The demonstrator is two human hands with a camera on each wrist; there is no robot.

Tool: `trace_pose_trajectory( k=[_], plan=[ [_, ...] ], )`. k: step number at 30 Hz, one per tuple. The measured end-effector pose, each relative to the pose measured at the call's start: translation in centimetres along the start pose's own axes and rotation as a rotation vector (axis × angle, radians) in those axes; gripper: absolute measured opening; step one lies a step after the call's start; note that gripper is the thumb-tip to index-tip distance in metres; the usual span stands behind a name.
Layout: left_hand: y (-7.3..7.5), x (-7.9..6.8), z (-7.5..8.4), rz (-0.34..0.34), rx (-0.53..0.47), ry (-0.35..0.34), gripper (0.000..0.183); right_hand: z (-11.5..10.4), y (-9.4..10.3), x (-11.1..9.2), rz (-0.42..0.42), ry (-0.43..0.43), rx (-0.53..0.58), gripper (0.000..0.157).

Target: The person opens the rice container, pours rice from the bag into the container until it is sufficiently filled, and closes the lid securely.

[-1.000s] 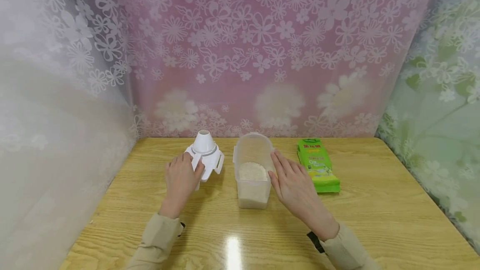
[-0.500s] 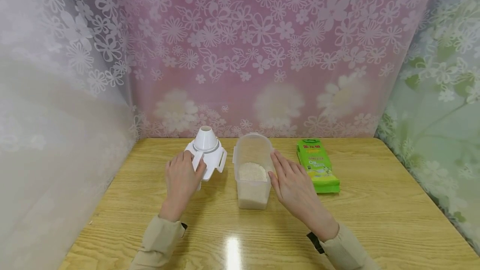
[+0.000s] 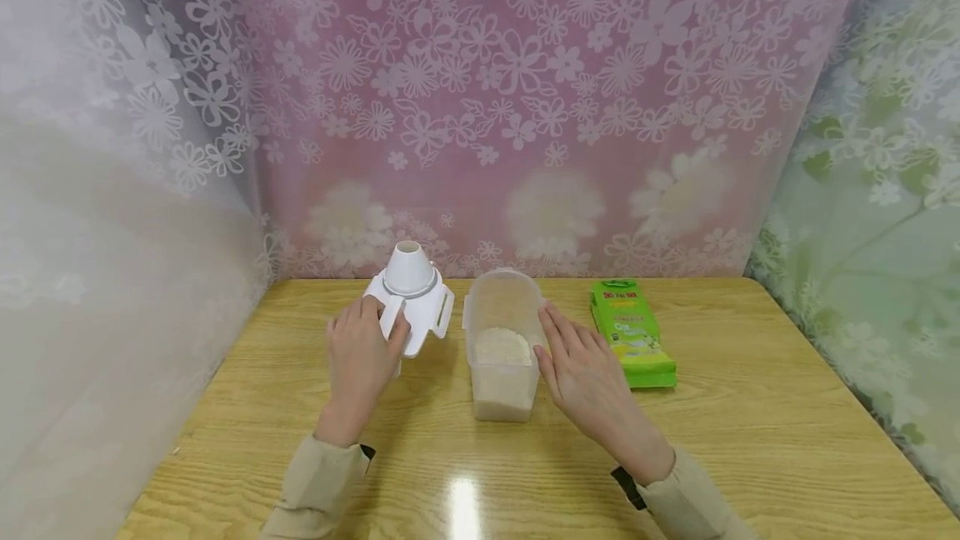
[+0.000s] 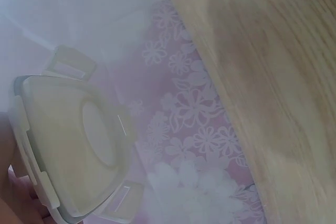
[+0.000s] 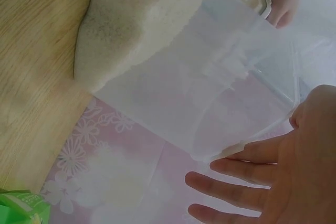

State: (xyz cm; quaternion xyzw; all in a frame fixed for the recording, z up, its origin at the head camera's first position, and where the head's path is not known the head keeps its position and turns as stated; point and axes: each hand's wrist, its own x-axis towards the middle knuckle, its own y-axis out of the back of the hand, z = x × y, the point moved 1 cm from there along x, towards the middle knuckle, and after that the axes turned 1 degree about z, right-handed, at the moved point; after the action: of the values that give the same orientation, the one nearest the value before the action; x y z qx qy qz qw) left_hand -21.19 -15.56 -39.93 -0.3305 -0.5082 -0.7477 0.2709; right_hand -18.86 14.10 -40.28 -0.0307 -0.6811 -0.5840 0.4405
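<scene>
My left hand (image 3: 358, 361) pinches the near edge of a white snap-on lid (image 3: 426, 317), raised over the table. A white cone-shaped spout (image 3: 409, 271) stands up from the lid, and latch flaps stick out at its sides. The left wrist view shows the pale underside of the lid (image 4: 63, 145), with fingers curled at its edge. A tall translucent storage container (image 3: 507, 298) stands uncovered, partly filled with white rice (image 3: 504, 346). My right hand (image 3: 592, 390) touches the container's right rim, its fingers fairly straight, as the right wrist view also shows.
A green bag (image 3: 633, 340) with printing lies on the wooden table (image 3: 750, 440), right of the container and beyond my right hand. Flowered curtains (image 3: 480, 148) hang along the back and both sides of the table.
My left hand has lifted and tilted the lid slightly, so its spout sits higher than before. The right hand and container stay in place; the head view shifts a little.
</scene>
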Motion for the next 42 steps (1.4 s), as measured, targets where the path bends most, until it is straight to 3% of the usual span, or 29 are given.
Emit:
trace_pose_trajectory(
  k=[6,16,22,27,35,42],
  plan=[
    [0.7,0.4,0.2,0.020,-0.050,0.027,0.023,0.0,0.1,0.0,0.008,0.001,0.005,0.054],
    [1.7,0.6,0.6,0.025,-0.083,0.043,0.024,0.0,-0.1,0.0,0.014,0.008,0.004,0.054],
    [2.1,0.7,1.1,0.038,-0.095,0.024,0.024,-0.1,-0.1,0.1,0.023,-0.001,-0.001,0.070],
    [2.2,0.6,1.6,0.045,-0.090,-0.004,0.022,-0.1,-0.1,0.1,0.025,-0.003,-0.001,0.074],
    [2.2,0.3,2.4,0.029,-0.101,-0.015,0.024,-0.2,-0.2,0.0,0.049,0.007,0.000,0.070],
    [2.1,0.2,3.2,0.046,-0.102,-0.040,0.023,-0.1,-0.1,0.0,0.015,-0.003,0.010,0.056]
  ],
)
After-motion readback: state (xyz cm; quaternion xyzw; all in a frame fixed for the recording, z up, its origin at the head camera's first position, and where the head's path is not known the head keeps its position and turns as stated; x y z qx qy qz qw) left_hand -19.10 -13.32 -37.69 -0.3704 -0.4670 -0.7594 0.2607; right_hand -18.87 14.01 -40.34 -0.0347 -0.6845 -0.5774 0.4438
